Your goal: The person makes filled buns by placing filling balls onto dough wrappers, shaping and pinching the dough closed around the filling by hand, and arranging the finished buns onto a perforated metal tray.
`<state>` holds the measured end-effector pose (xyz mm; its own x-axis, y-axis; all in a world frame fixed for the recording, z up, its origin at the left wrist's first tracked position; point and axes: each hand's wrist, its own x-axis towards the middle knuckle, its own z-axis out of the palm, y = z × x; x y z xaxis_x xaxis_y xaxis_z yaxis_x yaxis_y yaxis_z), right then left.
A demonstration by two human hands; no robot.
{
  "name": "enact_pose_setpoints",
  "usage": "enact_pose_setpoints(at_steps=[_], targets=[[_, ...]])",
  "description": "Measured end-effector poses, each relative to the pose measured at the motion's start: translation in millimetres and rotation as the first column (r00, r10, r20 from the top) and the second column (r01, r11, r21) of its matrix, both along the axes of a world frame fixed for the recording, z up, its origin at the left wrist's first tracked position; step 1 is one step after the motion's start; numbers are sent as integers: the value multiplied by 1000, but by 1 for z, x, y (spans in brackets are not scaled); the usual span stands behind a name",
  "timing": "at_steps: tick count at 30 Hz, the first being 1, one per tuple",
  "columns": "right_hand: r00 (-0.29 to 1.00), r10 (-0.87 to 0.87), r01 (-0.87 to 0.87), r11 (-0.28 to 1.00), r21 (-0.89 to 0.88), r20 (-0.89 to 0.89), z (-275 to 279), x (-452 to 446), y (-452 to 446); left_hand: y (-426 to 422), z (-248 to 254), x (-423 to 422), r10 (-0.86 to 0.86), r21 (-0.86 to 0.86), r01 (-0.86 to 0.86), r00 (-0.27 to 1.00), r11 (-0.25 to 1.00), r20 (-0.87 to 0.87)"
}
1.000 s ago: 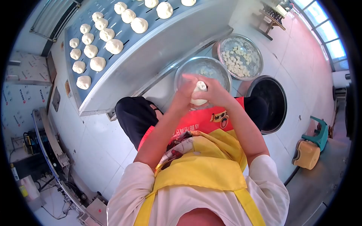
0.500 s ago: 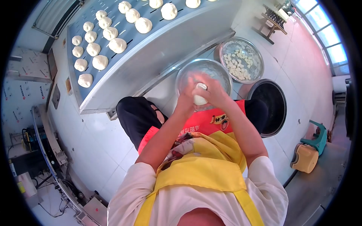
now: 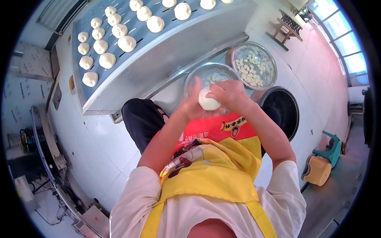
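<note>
A round white dough ball sits between my two hands, above the lap and the near rim of a metal bowl with small white pieces inside. My left hand cups the ball from the left and below, its fingers partly blurred. From the right, my right hand presses its curled fingers and thumb on the top of the ball. Several similar dough balls lie in rows on a slotted blue-grey tray at the upper left.
A second metal bowl holds many white pieces. Right of my lap stands a black tub. Farther right are a green stool and a tan stool. A wooden stool stands at the upper right.
My right hand has shifted slightly right and now covers the ball's upper right side. The ball's pinched top no longer shows; its smooth side does. The view has shifted a little.
</note>
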<state>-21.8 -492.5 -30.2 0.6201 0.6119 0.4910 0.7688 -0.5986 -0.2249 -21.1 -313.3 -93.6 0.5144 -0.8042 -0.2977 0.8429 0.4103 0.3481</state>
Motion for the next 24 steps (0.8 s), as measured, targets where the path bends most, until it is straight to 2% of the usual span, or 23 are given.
enact_pose_setpoints(at_steps=[1, 3, 4, 6, 9, 11, 12, 13, 14, 15, 16, 17, 18, 19, 20, 22, 23, 24], targets=[[999, -37, 37, 998, -45, -18, 6, 2, -1, 3, -4, 2, -227, -199, 224, 974, 954, 9], [990, -130, 122, 983, -134, -49, 15, 5, -5, -6, -5, -5, 44, -149, -29, 994, 988, 99], [983, -163, 159, 986, -49, -83, 15, 8, -8, -14, 0, -10, 174, -135, -155, 974, 979, 144], [965, -215, 232, 967, 110, -150, 16, 14, -14, -34, 19, -15, 482, 1, -533, 765, 846, 428], [968, -141, 185, 960, 212, -207, 23, 10, -13, -29, 25, -8, 572, -109, -622, 618, 775, 539], [961, -61, 112, 978, 178, -270, 36, 6, -9, -9, 47, -12, 501, -254, -444, 831, 859, 242], [959, -30, 73, 987, 142, -281, 40, 6, -6, -4, 51, -7, 338, -115, -329, 939, 937, 64], [957, 3, 28, 994, 101, -289, 42, 6, -5, 0, 34, -2, 209, -204, -193, 976, 960, 62], [959, -28, 59, 993, 104, -282, 40, 8, -6, 3, 3, 5, 82, -295, -54, 993, 954, 81], [960, -60, 91, 990, 106, -272, 35, 11, -8, 1, 8, 10, -45, -380, 86, 992, 921, 115], [957, -95, 129, 986, 109, -273, 30, 11, -9, 0, 12, 7, 94, -222, -54, 980, 974, 174], [908, -156, 256, 942, 218, -389, 26, 11, -9, -5, 14, 8, 263, -73, -255, 878, 964, 400], [836, -199, 392, 868, 304, -511, 24, 10, -6, -13, 20, 8, 352, 28, -468, 703, 883, 618], [753, -219, 525, 769, 366, -620, 22, 11, -5, -18, 26, 8, 355, 62, -667, 471, 743, 808], [677, -98, 592, 661, 461, -729, 4, 17, -5, -15, 33, 13, -120, -4, -909, -60, 417, 991], [434, 293, 737, 428, 523, -852, -7, 24, -5, -3, 39, 23, -408, -104, -875, -322, 473, 854], [299, 500, 818, 305, 488, -813, -13, 24, -3, 3, 40, 25, -529, -129, -848, -431, 514, 731], [187, 609, 873, 257, 415, -771, -10, 26, -3, 6, 44, 28, -536, -200, -804, -536, 560, 652]])
